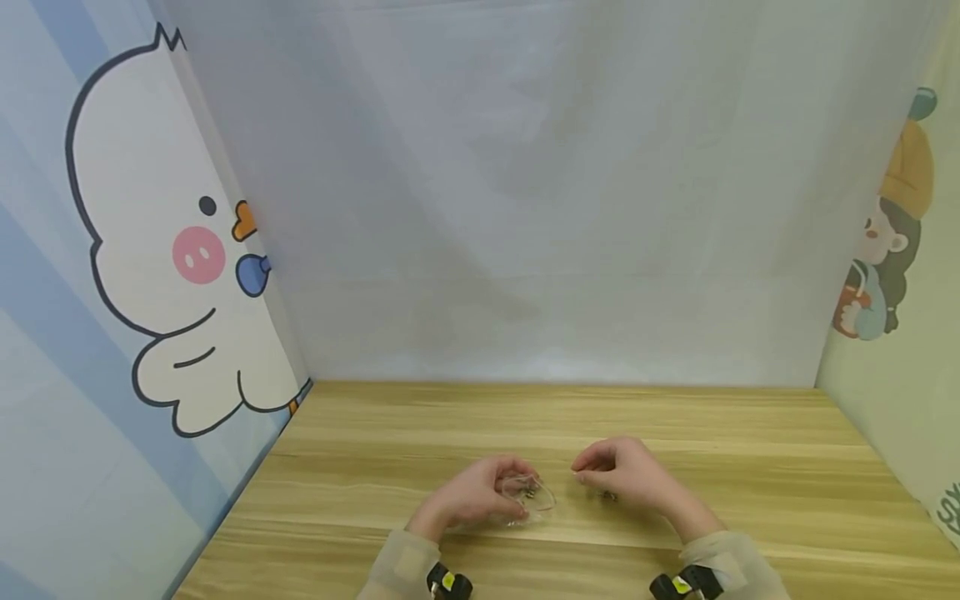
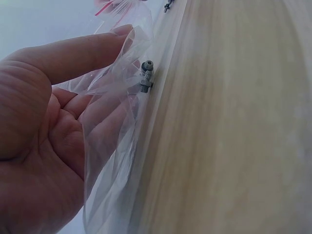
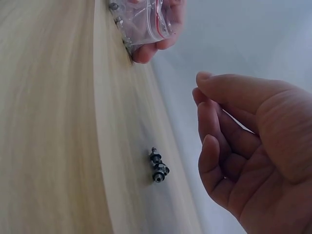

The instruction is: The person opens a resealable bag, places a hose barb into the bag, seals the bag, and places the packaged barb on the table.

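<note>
Pale grey backdrop (image 1: 525,208) fills the upper frame of head view; wood-grain tabletop (image 1: 360,425) across the bottom. Right hand (image 1: 630,475), lower center-right: half curled, thumb tip up against index, nothing visible in its grip. Left hand (image 1: 480,493), lower center: fingers bent, thumb and fingers gripping a plastic bag (image 3: 136,24). Bag is clear, crinkled, thin red zip line; zip end faces frame right in head view, long axis roughly top to bottom in left wrist view. Dark lettering (image 1: 951,508) on side panel, lower right edge, cut off, can't read. Loose fittings (image 3: 160,169), bottom center of right wrist view, on the tabletop: dark shiny metal, end to end, narrow tip up, hollow end down. Single fitting (image 2: 146,80) by the bag, upper center of left wrist view: grey metal, near upright, threaded end down, rounded end up; inside or behind plastic, can't tell.
</note>
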Tool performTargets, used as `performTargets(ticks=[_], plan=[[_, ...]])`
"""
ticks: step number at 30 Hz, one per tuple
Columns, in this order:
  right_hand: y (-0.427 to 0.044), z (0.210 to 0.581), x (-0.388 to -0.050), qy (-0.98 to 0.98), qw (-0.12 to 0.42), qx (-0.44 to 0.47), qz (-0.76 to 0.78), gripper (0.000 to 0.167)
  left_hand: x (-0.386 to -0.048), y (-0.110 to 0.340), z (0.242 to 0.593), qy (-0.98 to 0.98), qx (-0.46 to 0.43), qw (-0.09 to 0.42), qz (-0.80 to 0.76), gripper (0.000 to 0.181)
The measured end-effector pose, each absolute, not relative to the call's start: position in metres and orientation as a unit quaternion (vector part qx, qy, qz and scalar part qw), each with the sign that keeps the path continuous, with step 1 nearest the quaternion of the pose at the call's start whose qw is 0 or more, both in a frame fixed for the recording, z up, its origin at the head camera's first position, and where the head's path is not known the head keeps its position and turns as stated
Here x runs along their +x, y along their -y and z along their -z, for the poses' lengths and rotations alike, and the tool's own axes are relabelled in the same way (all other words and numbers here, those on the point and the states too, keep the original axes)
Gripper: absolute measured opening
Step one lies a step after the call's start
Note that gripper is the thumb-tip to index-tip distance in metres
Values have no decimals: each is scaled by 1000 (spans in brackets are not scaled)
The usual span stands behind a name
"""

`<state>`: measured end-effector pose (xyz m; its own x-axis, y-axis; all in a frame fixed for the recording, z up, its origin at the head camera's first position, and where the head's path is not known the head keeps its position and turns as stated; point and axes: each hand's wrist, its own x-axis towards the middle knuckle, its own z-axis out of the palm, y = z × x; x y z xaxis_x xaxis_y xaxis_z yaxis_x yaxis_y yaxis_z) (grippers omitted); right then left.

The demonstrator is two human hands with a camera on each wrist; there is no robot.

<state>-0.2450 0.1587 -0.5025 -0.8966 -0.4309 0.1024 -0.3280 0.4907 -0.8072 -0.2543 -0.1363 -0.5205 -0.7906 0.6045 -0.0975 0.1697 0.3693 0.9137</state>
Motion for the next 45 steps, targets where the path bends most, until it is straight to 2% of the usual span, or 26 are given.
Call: performTargets(ticks=[12,40,45], plan=[[-146,501,-239,-843,63,-270,461,12,-254,137,519,-799,240,212,-508,51],[-120,502,-228,-816,76,-295,491,10,-253,137,518,-781,234,226,-534,54],[-119,502,-226,-820,65,-306,479,10,-252,136,519,-776,235,230,-539,54]])
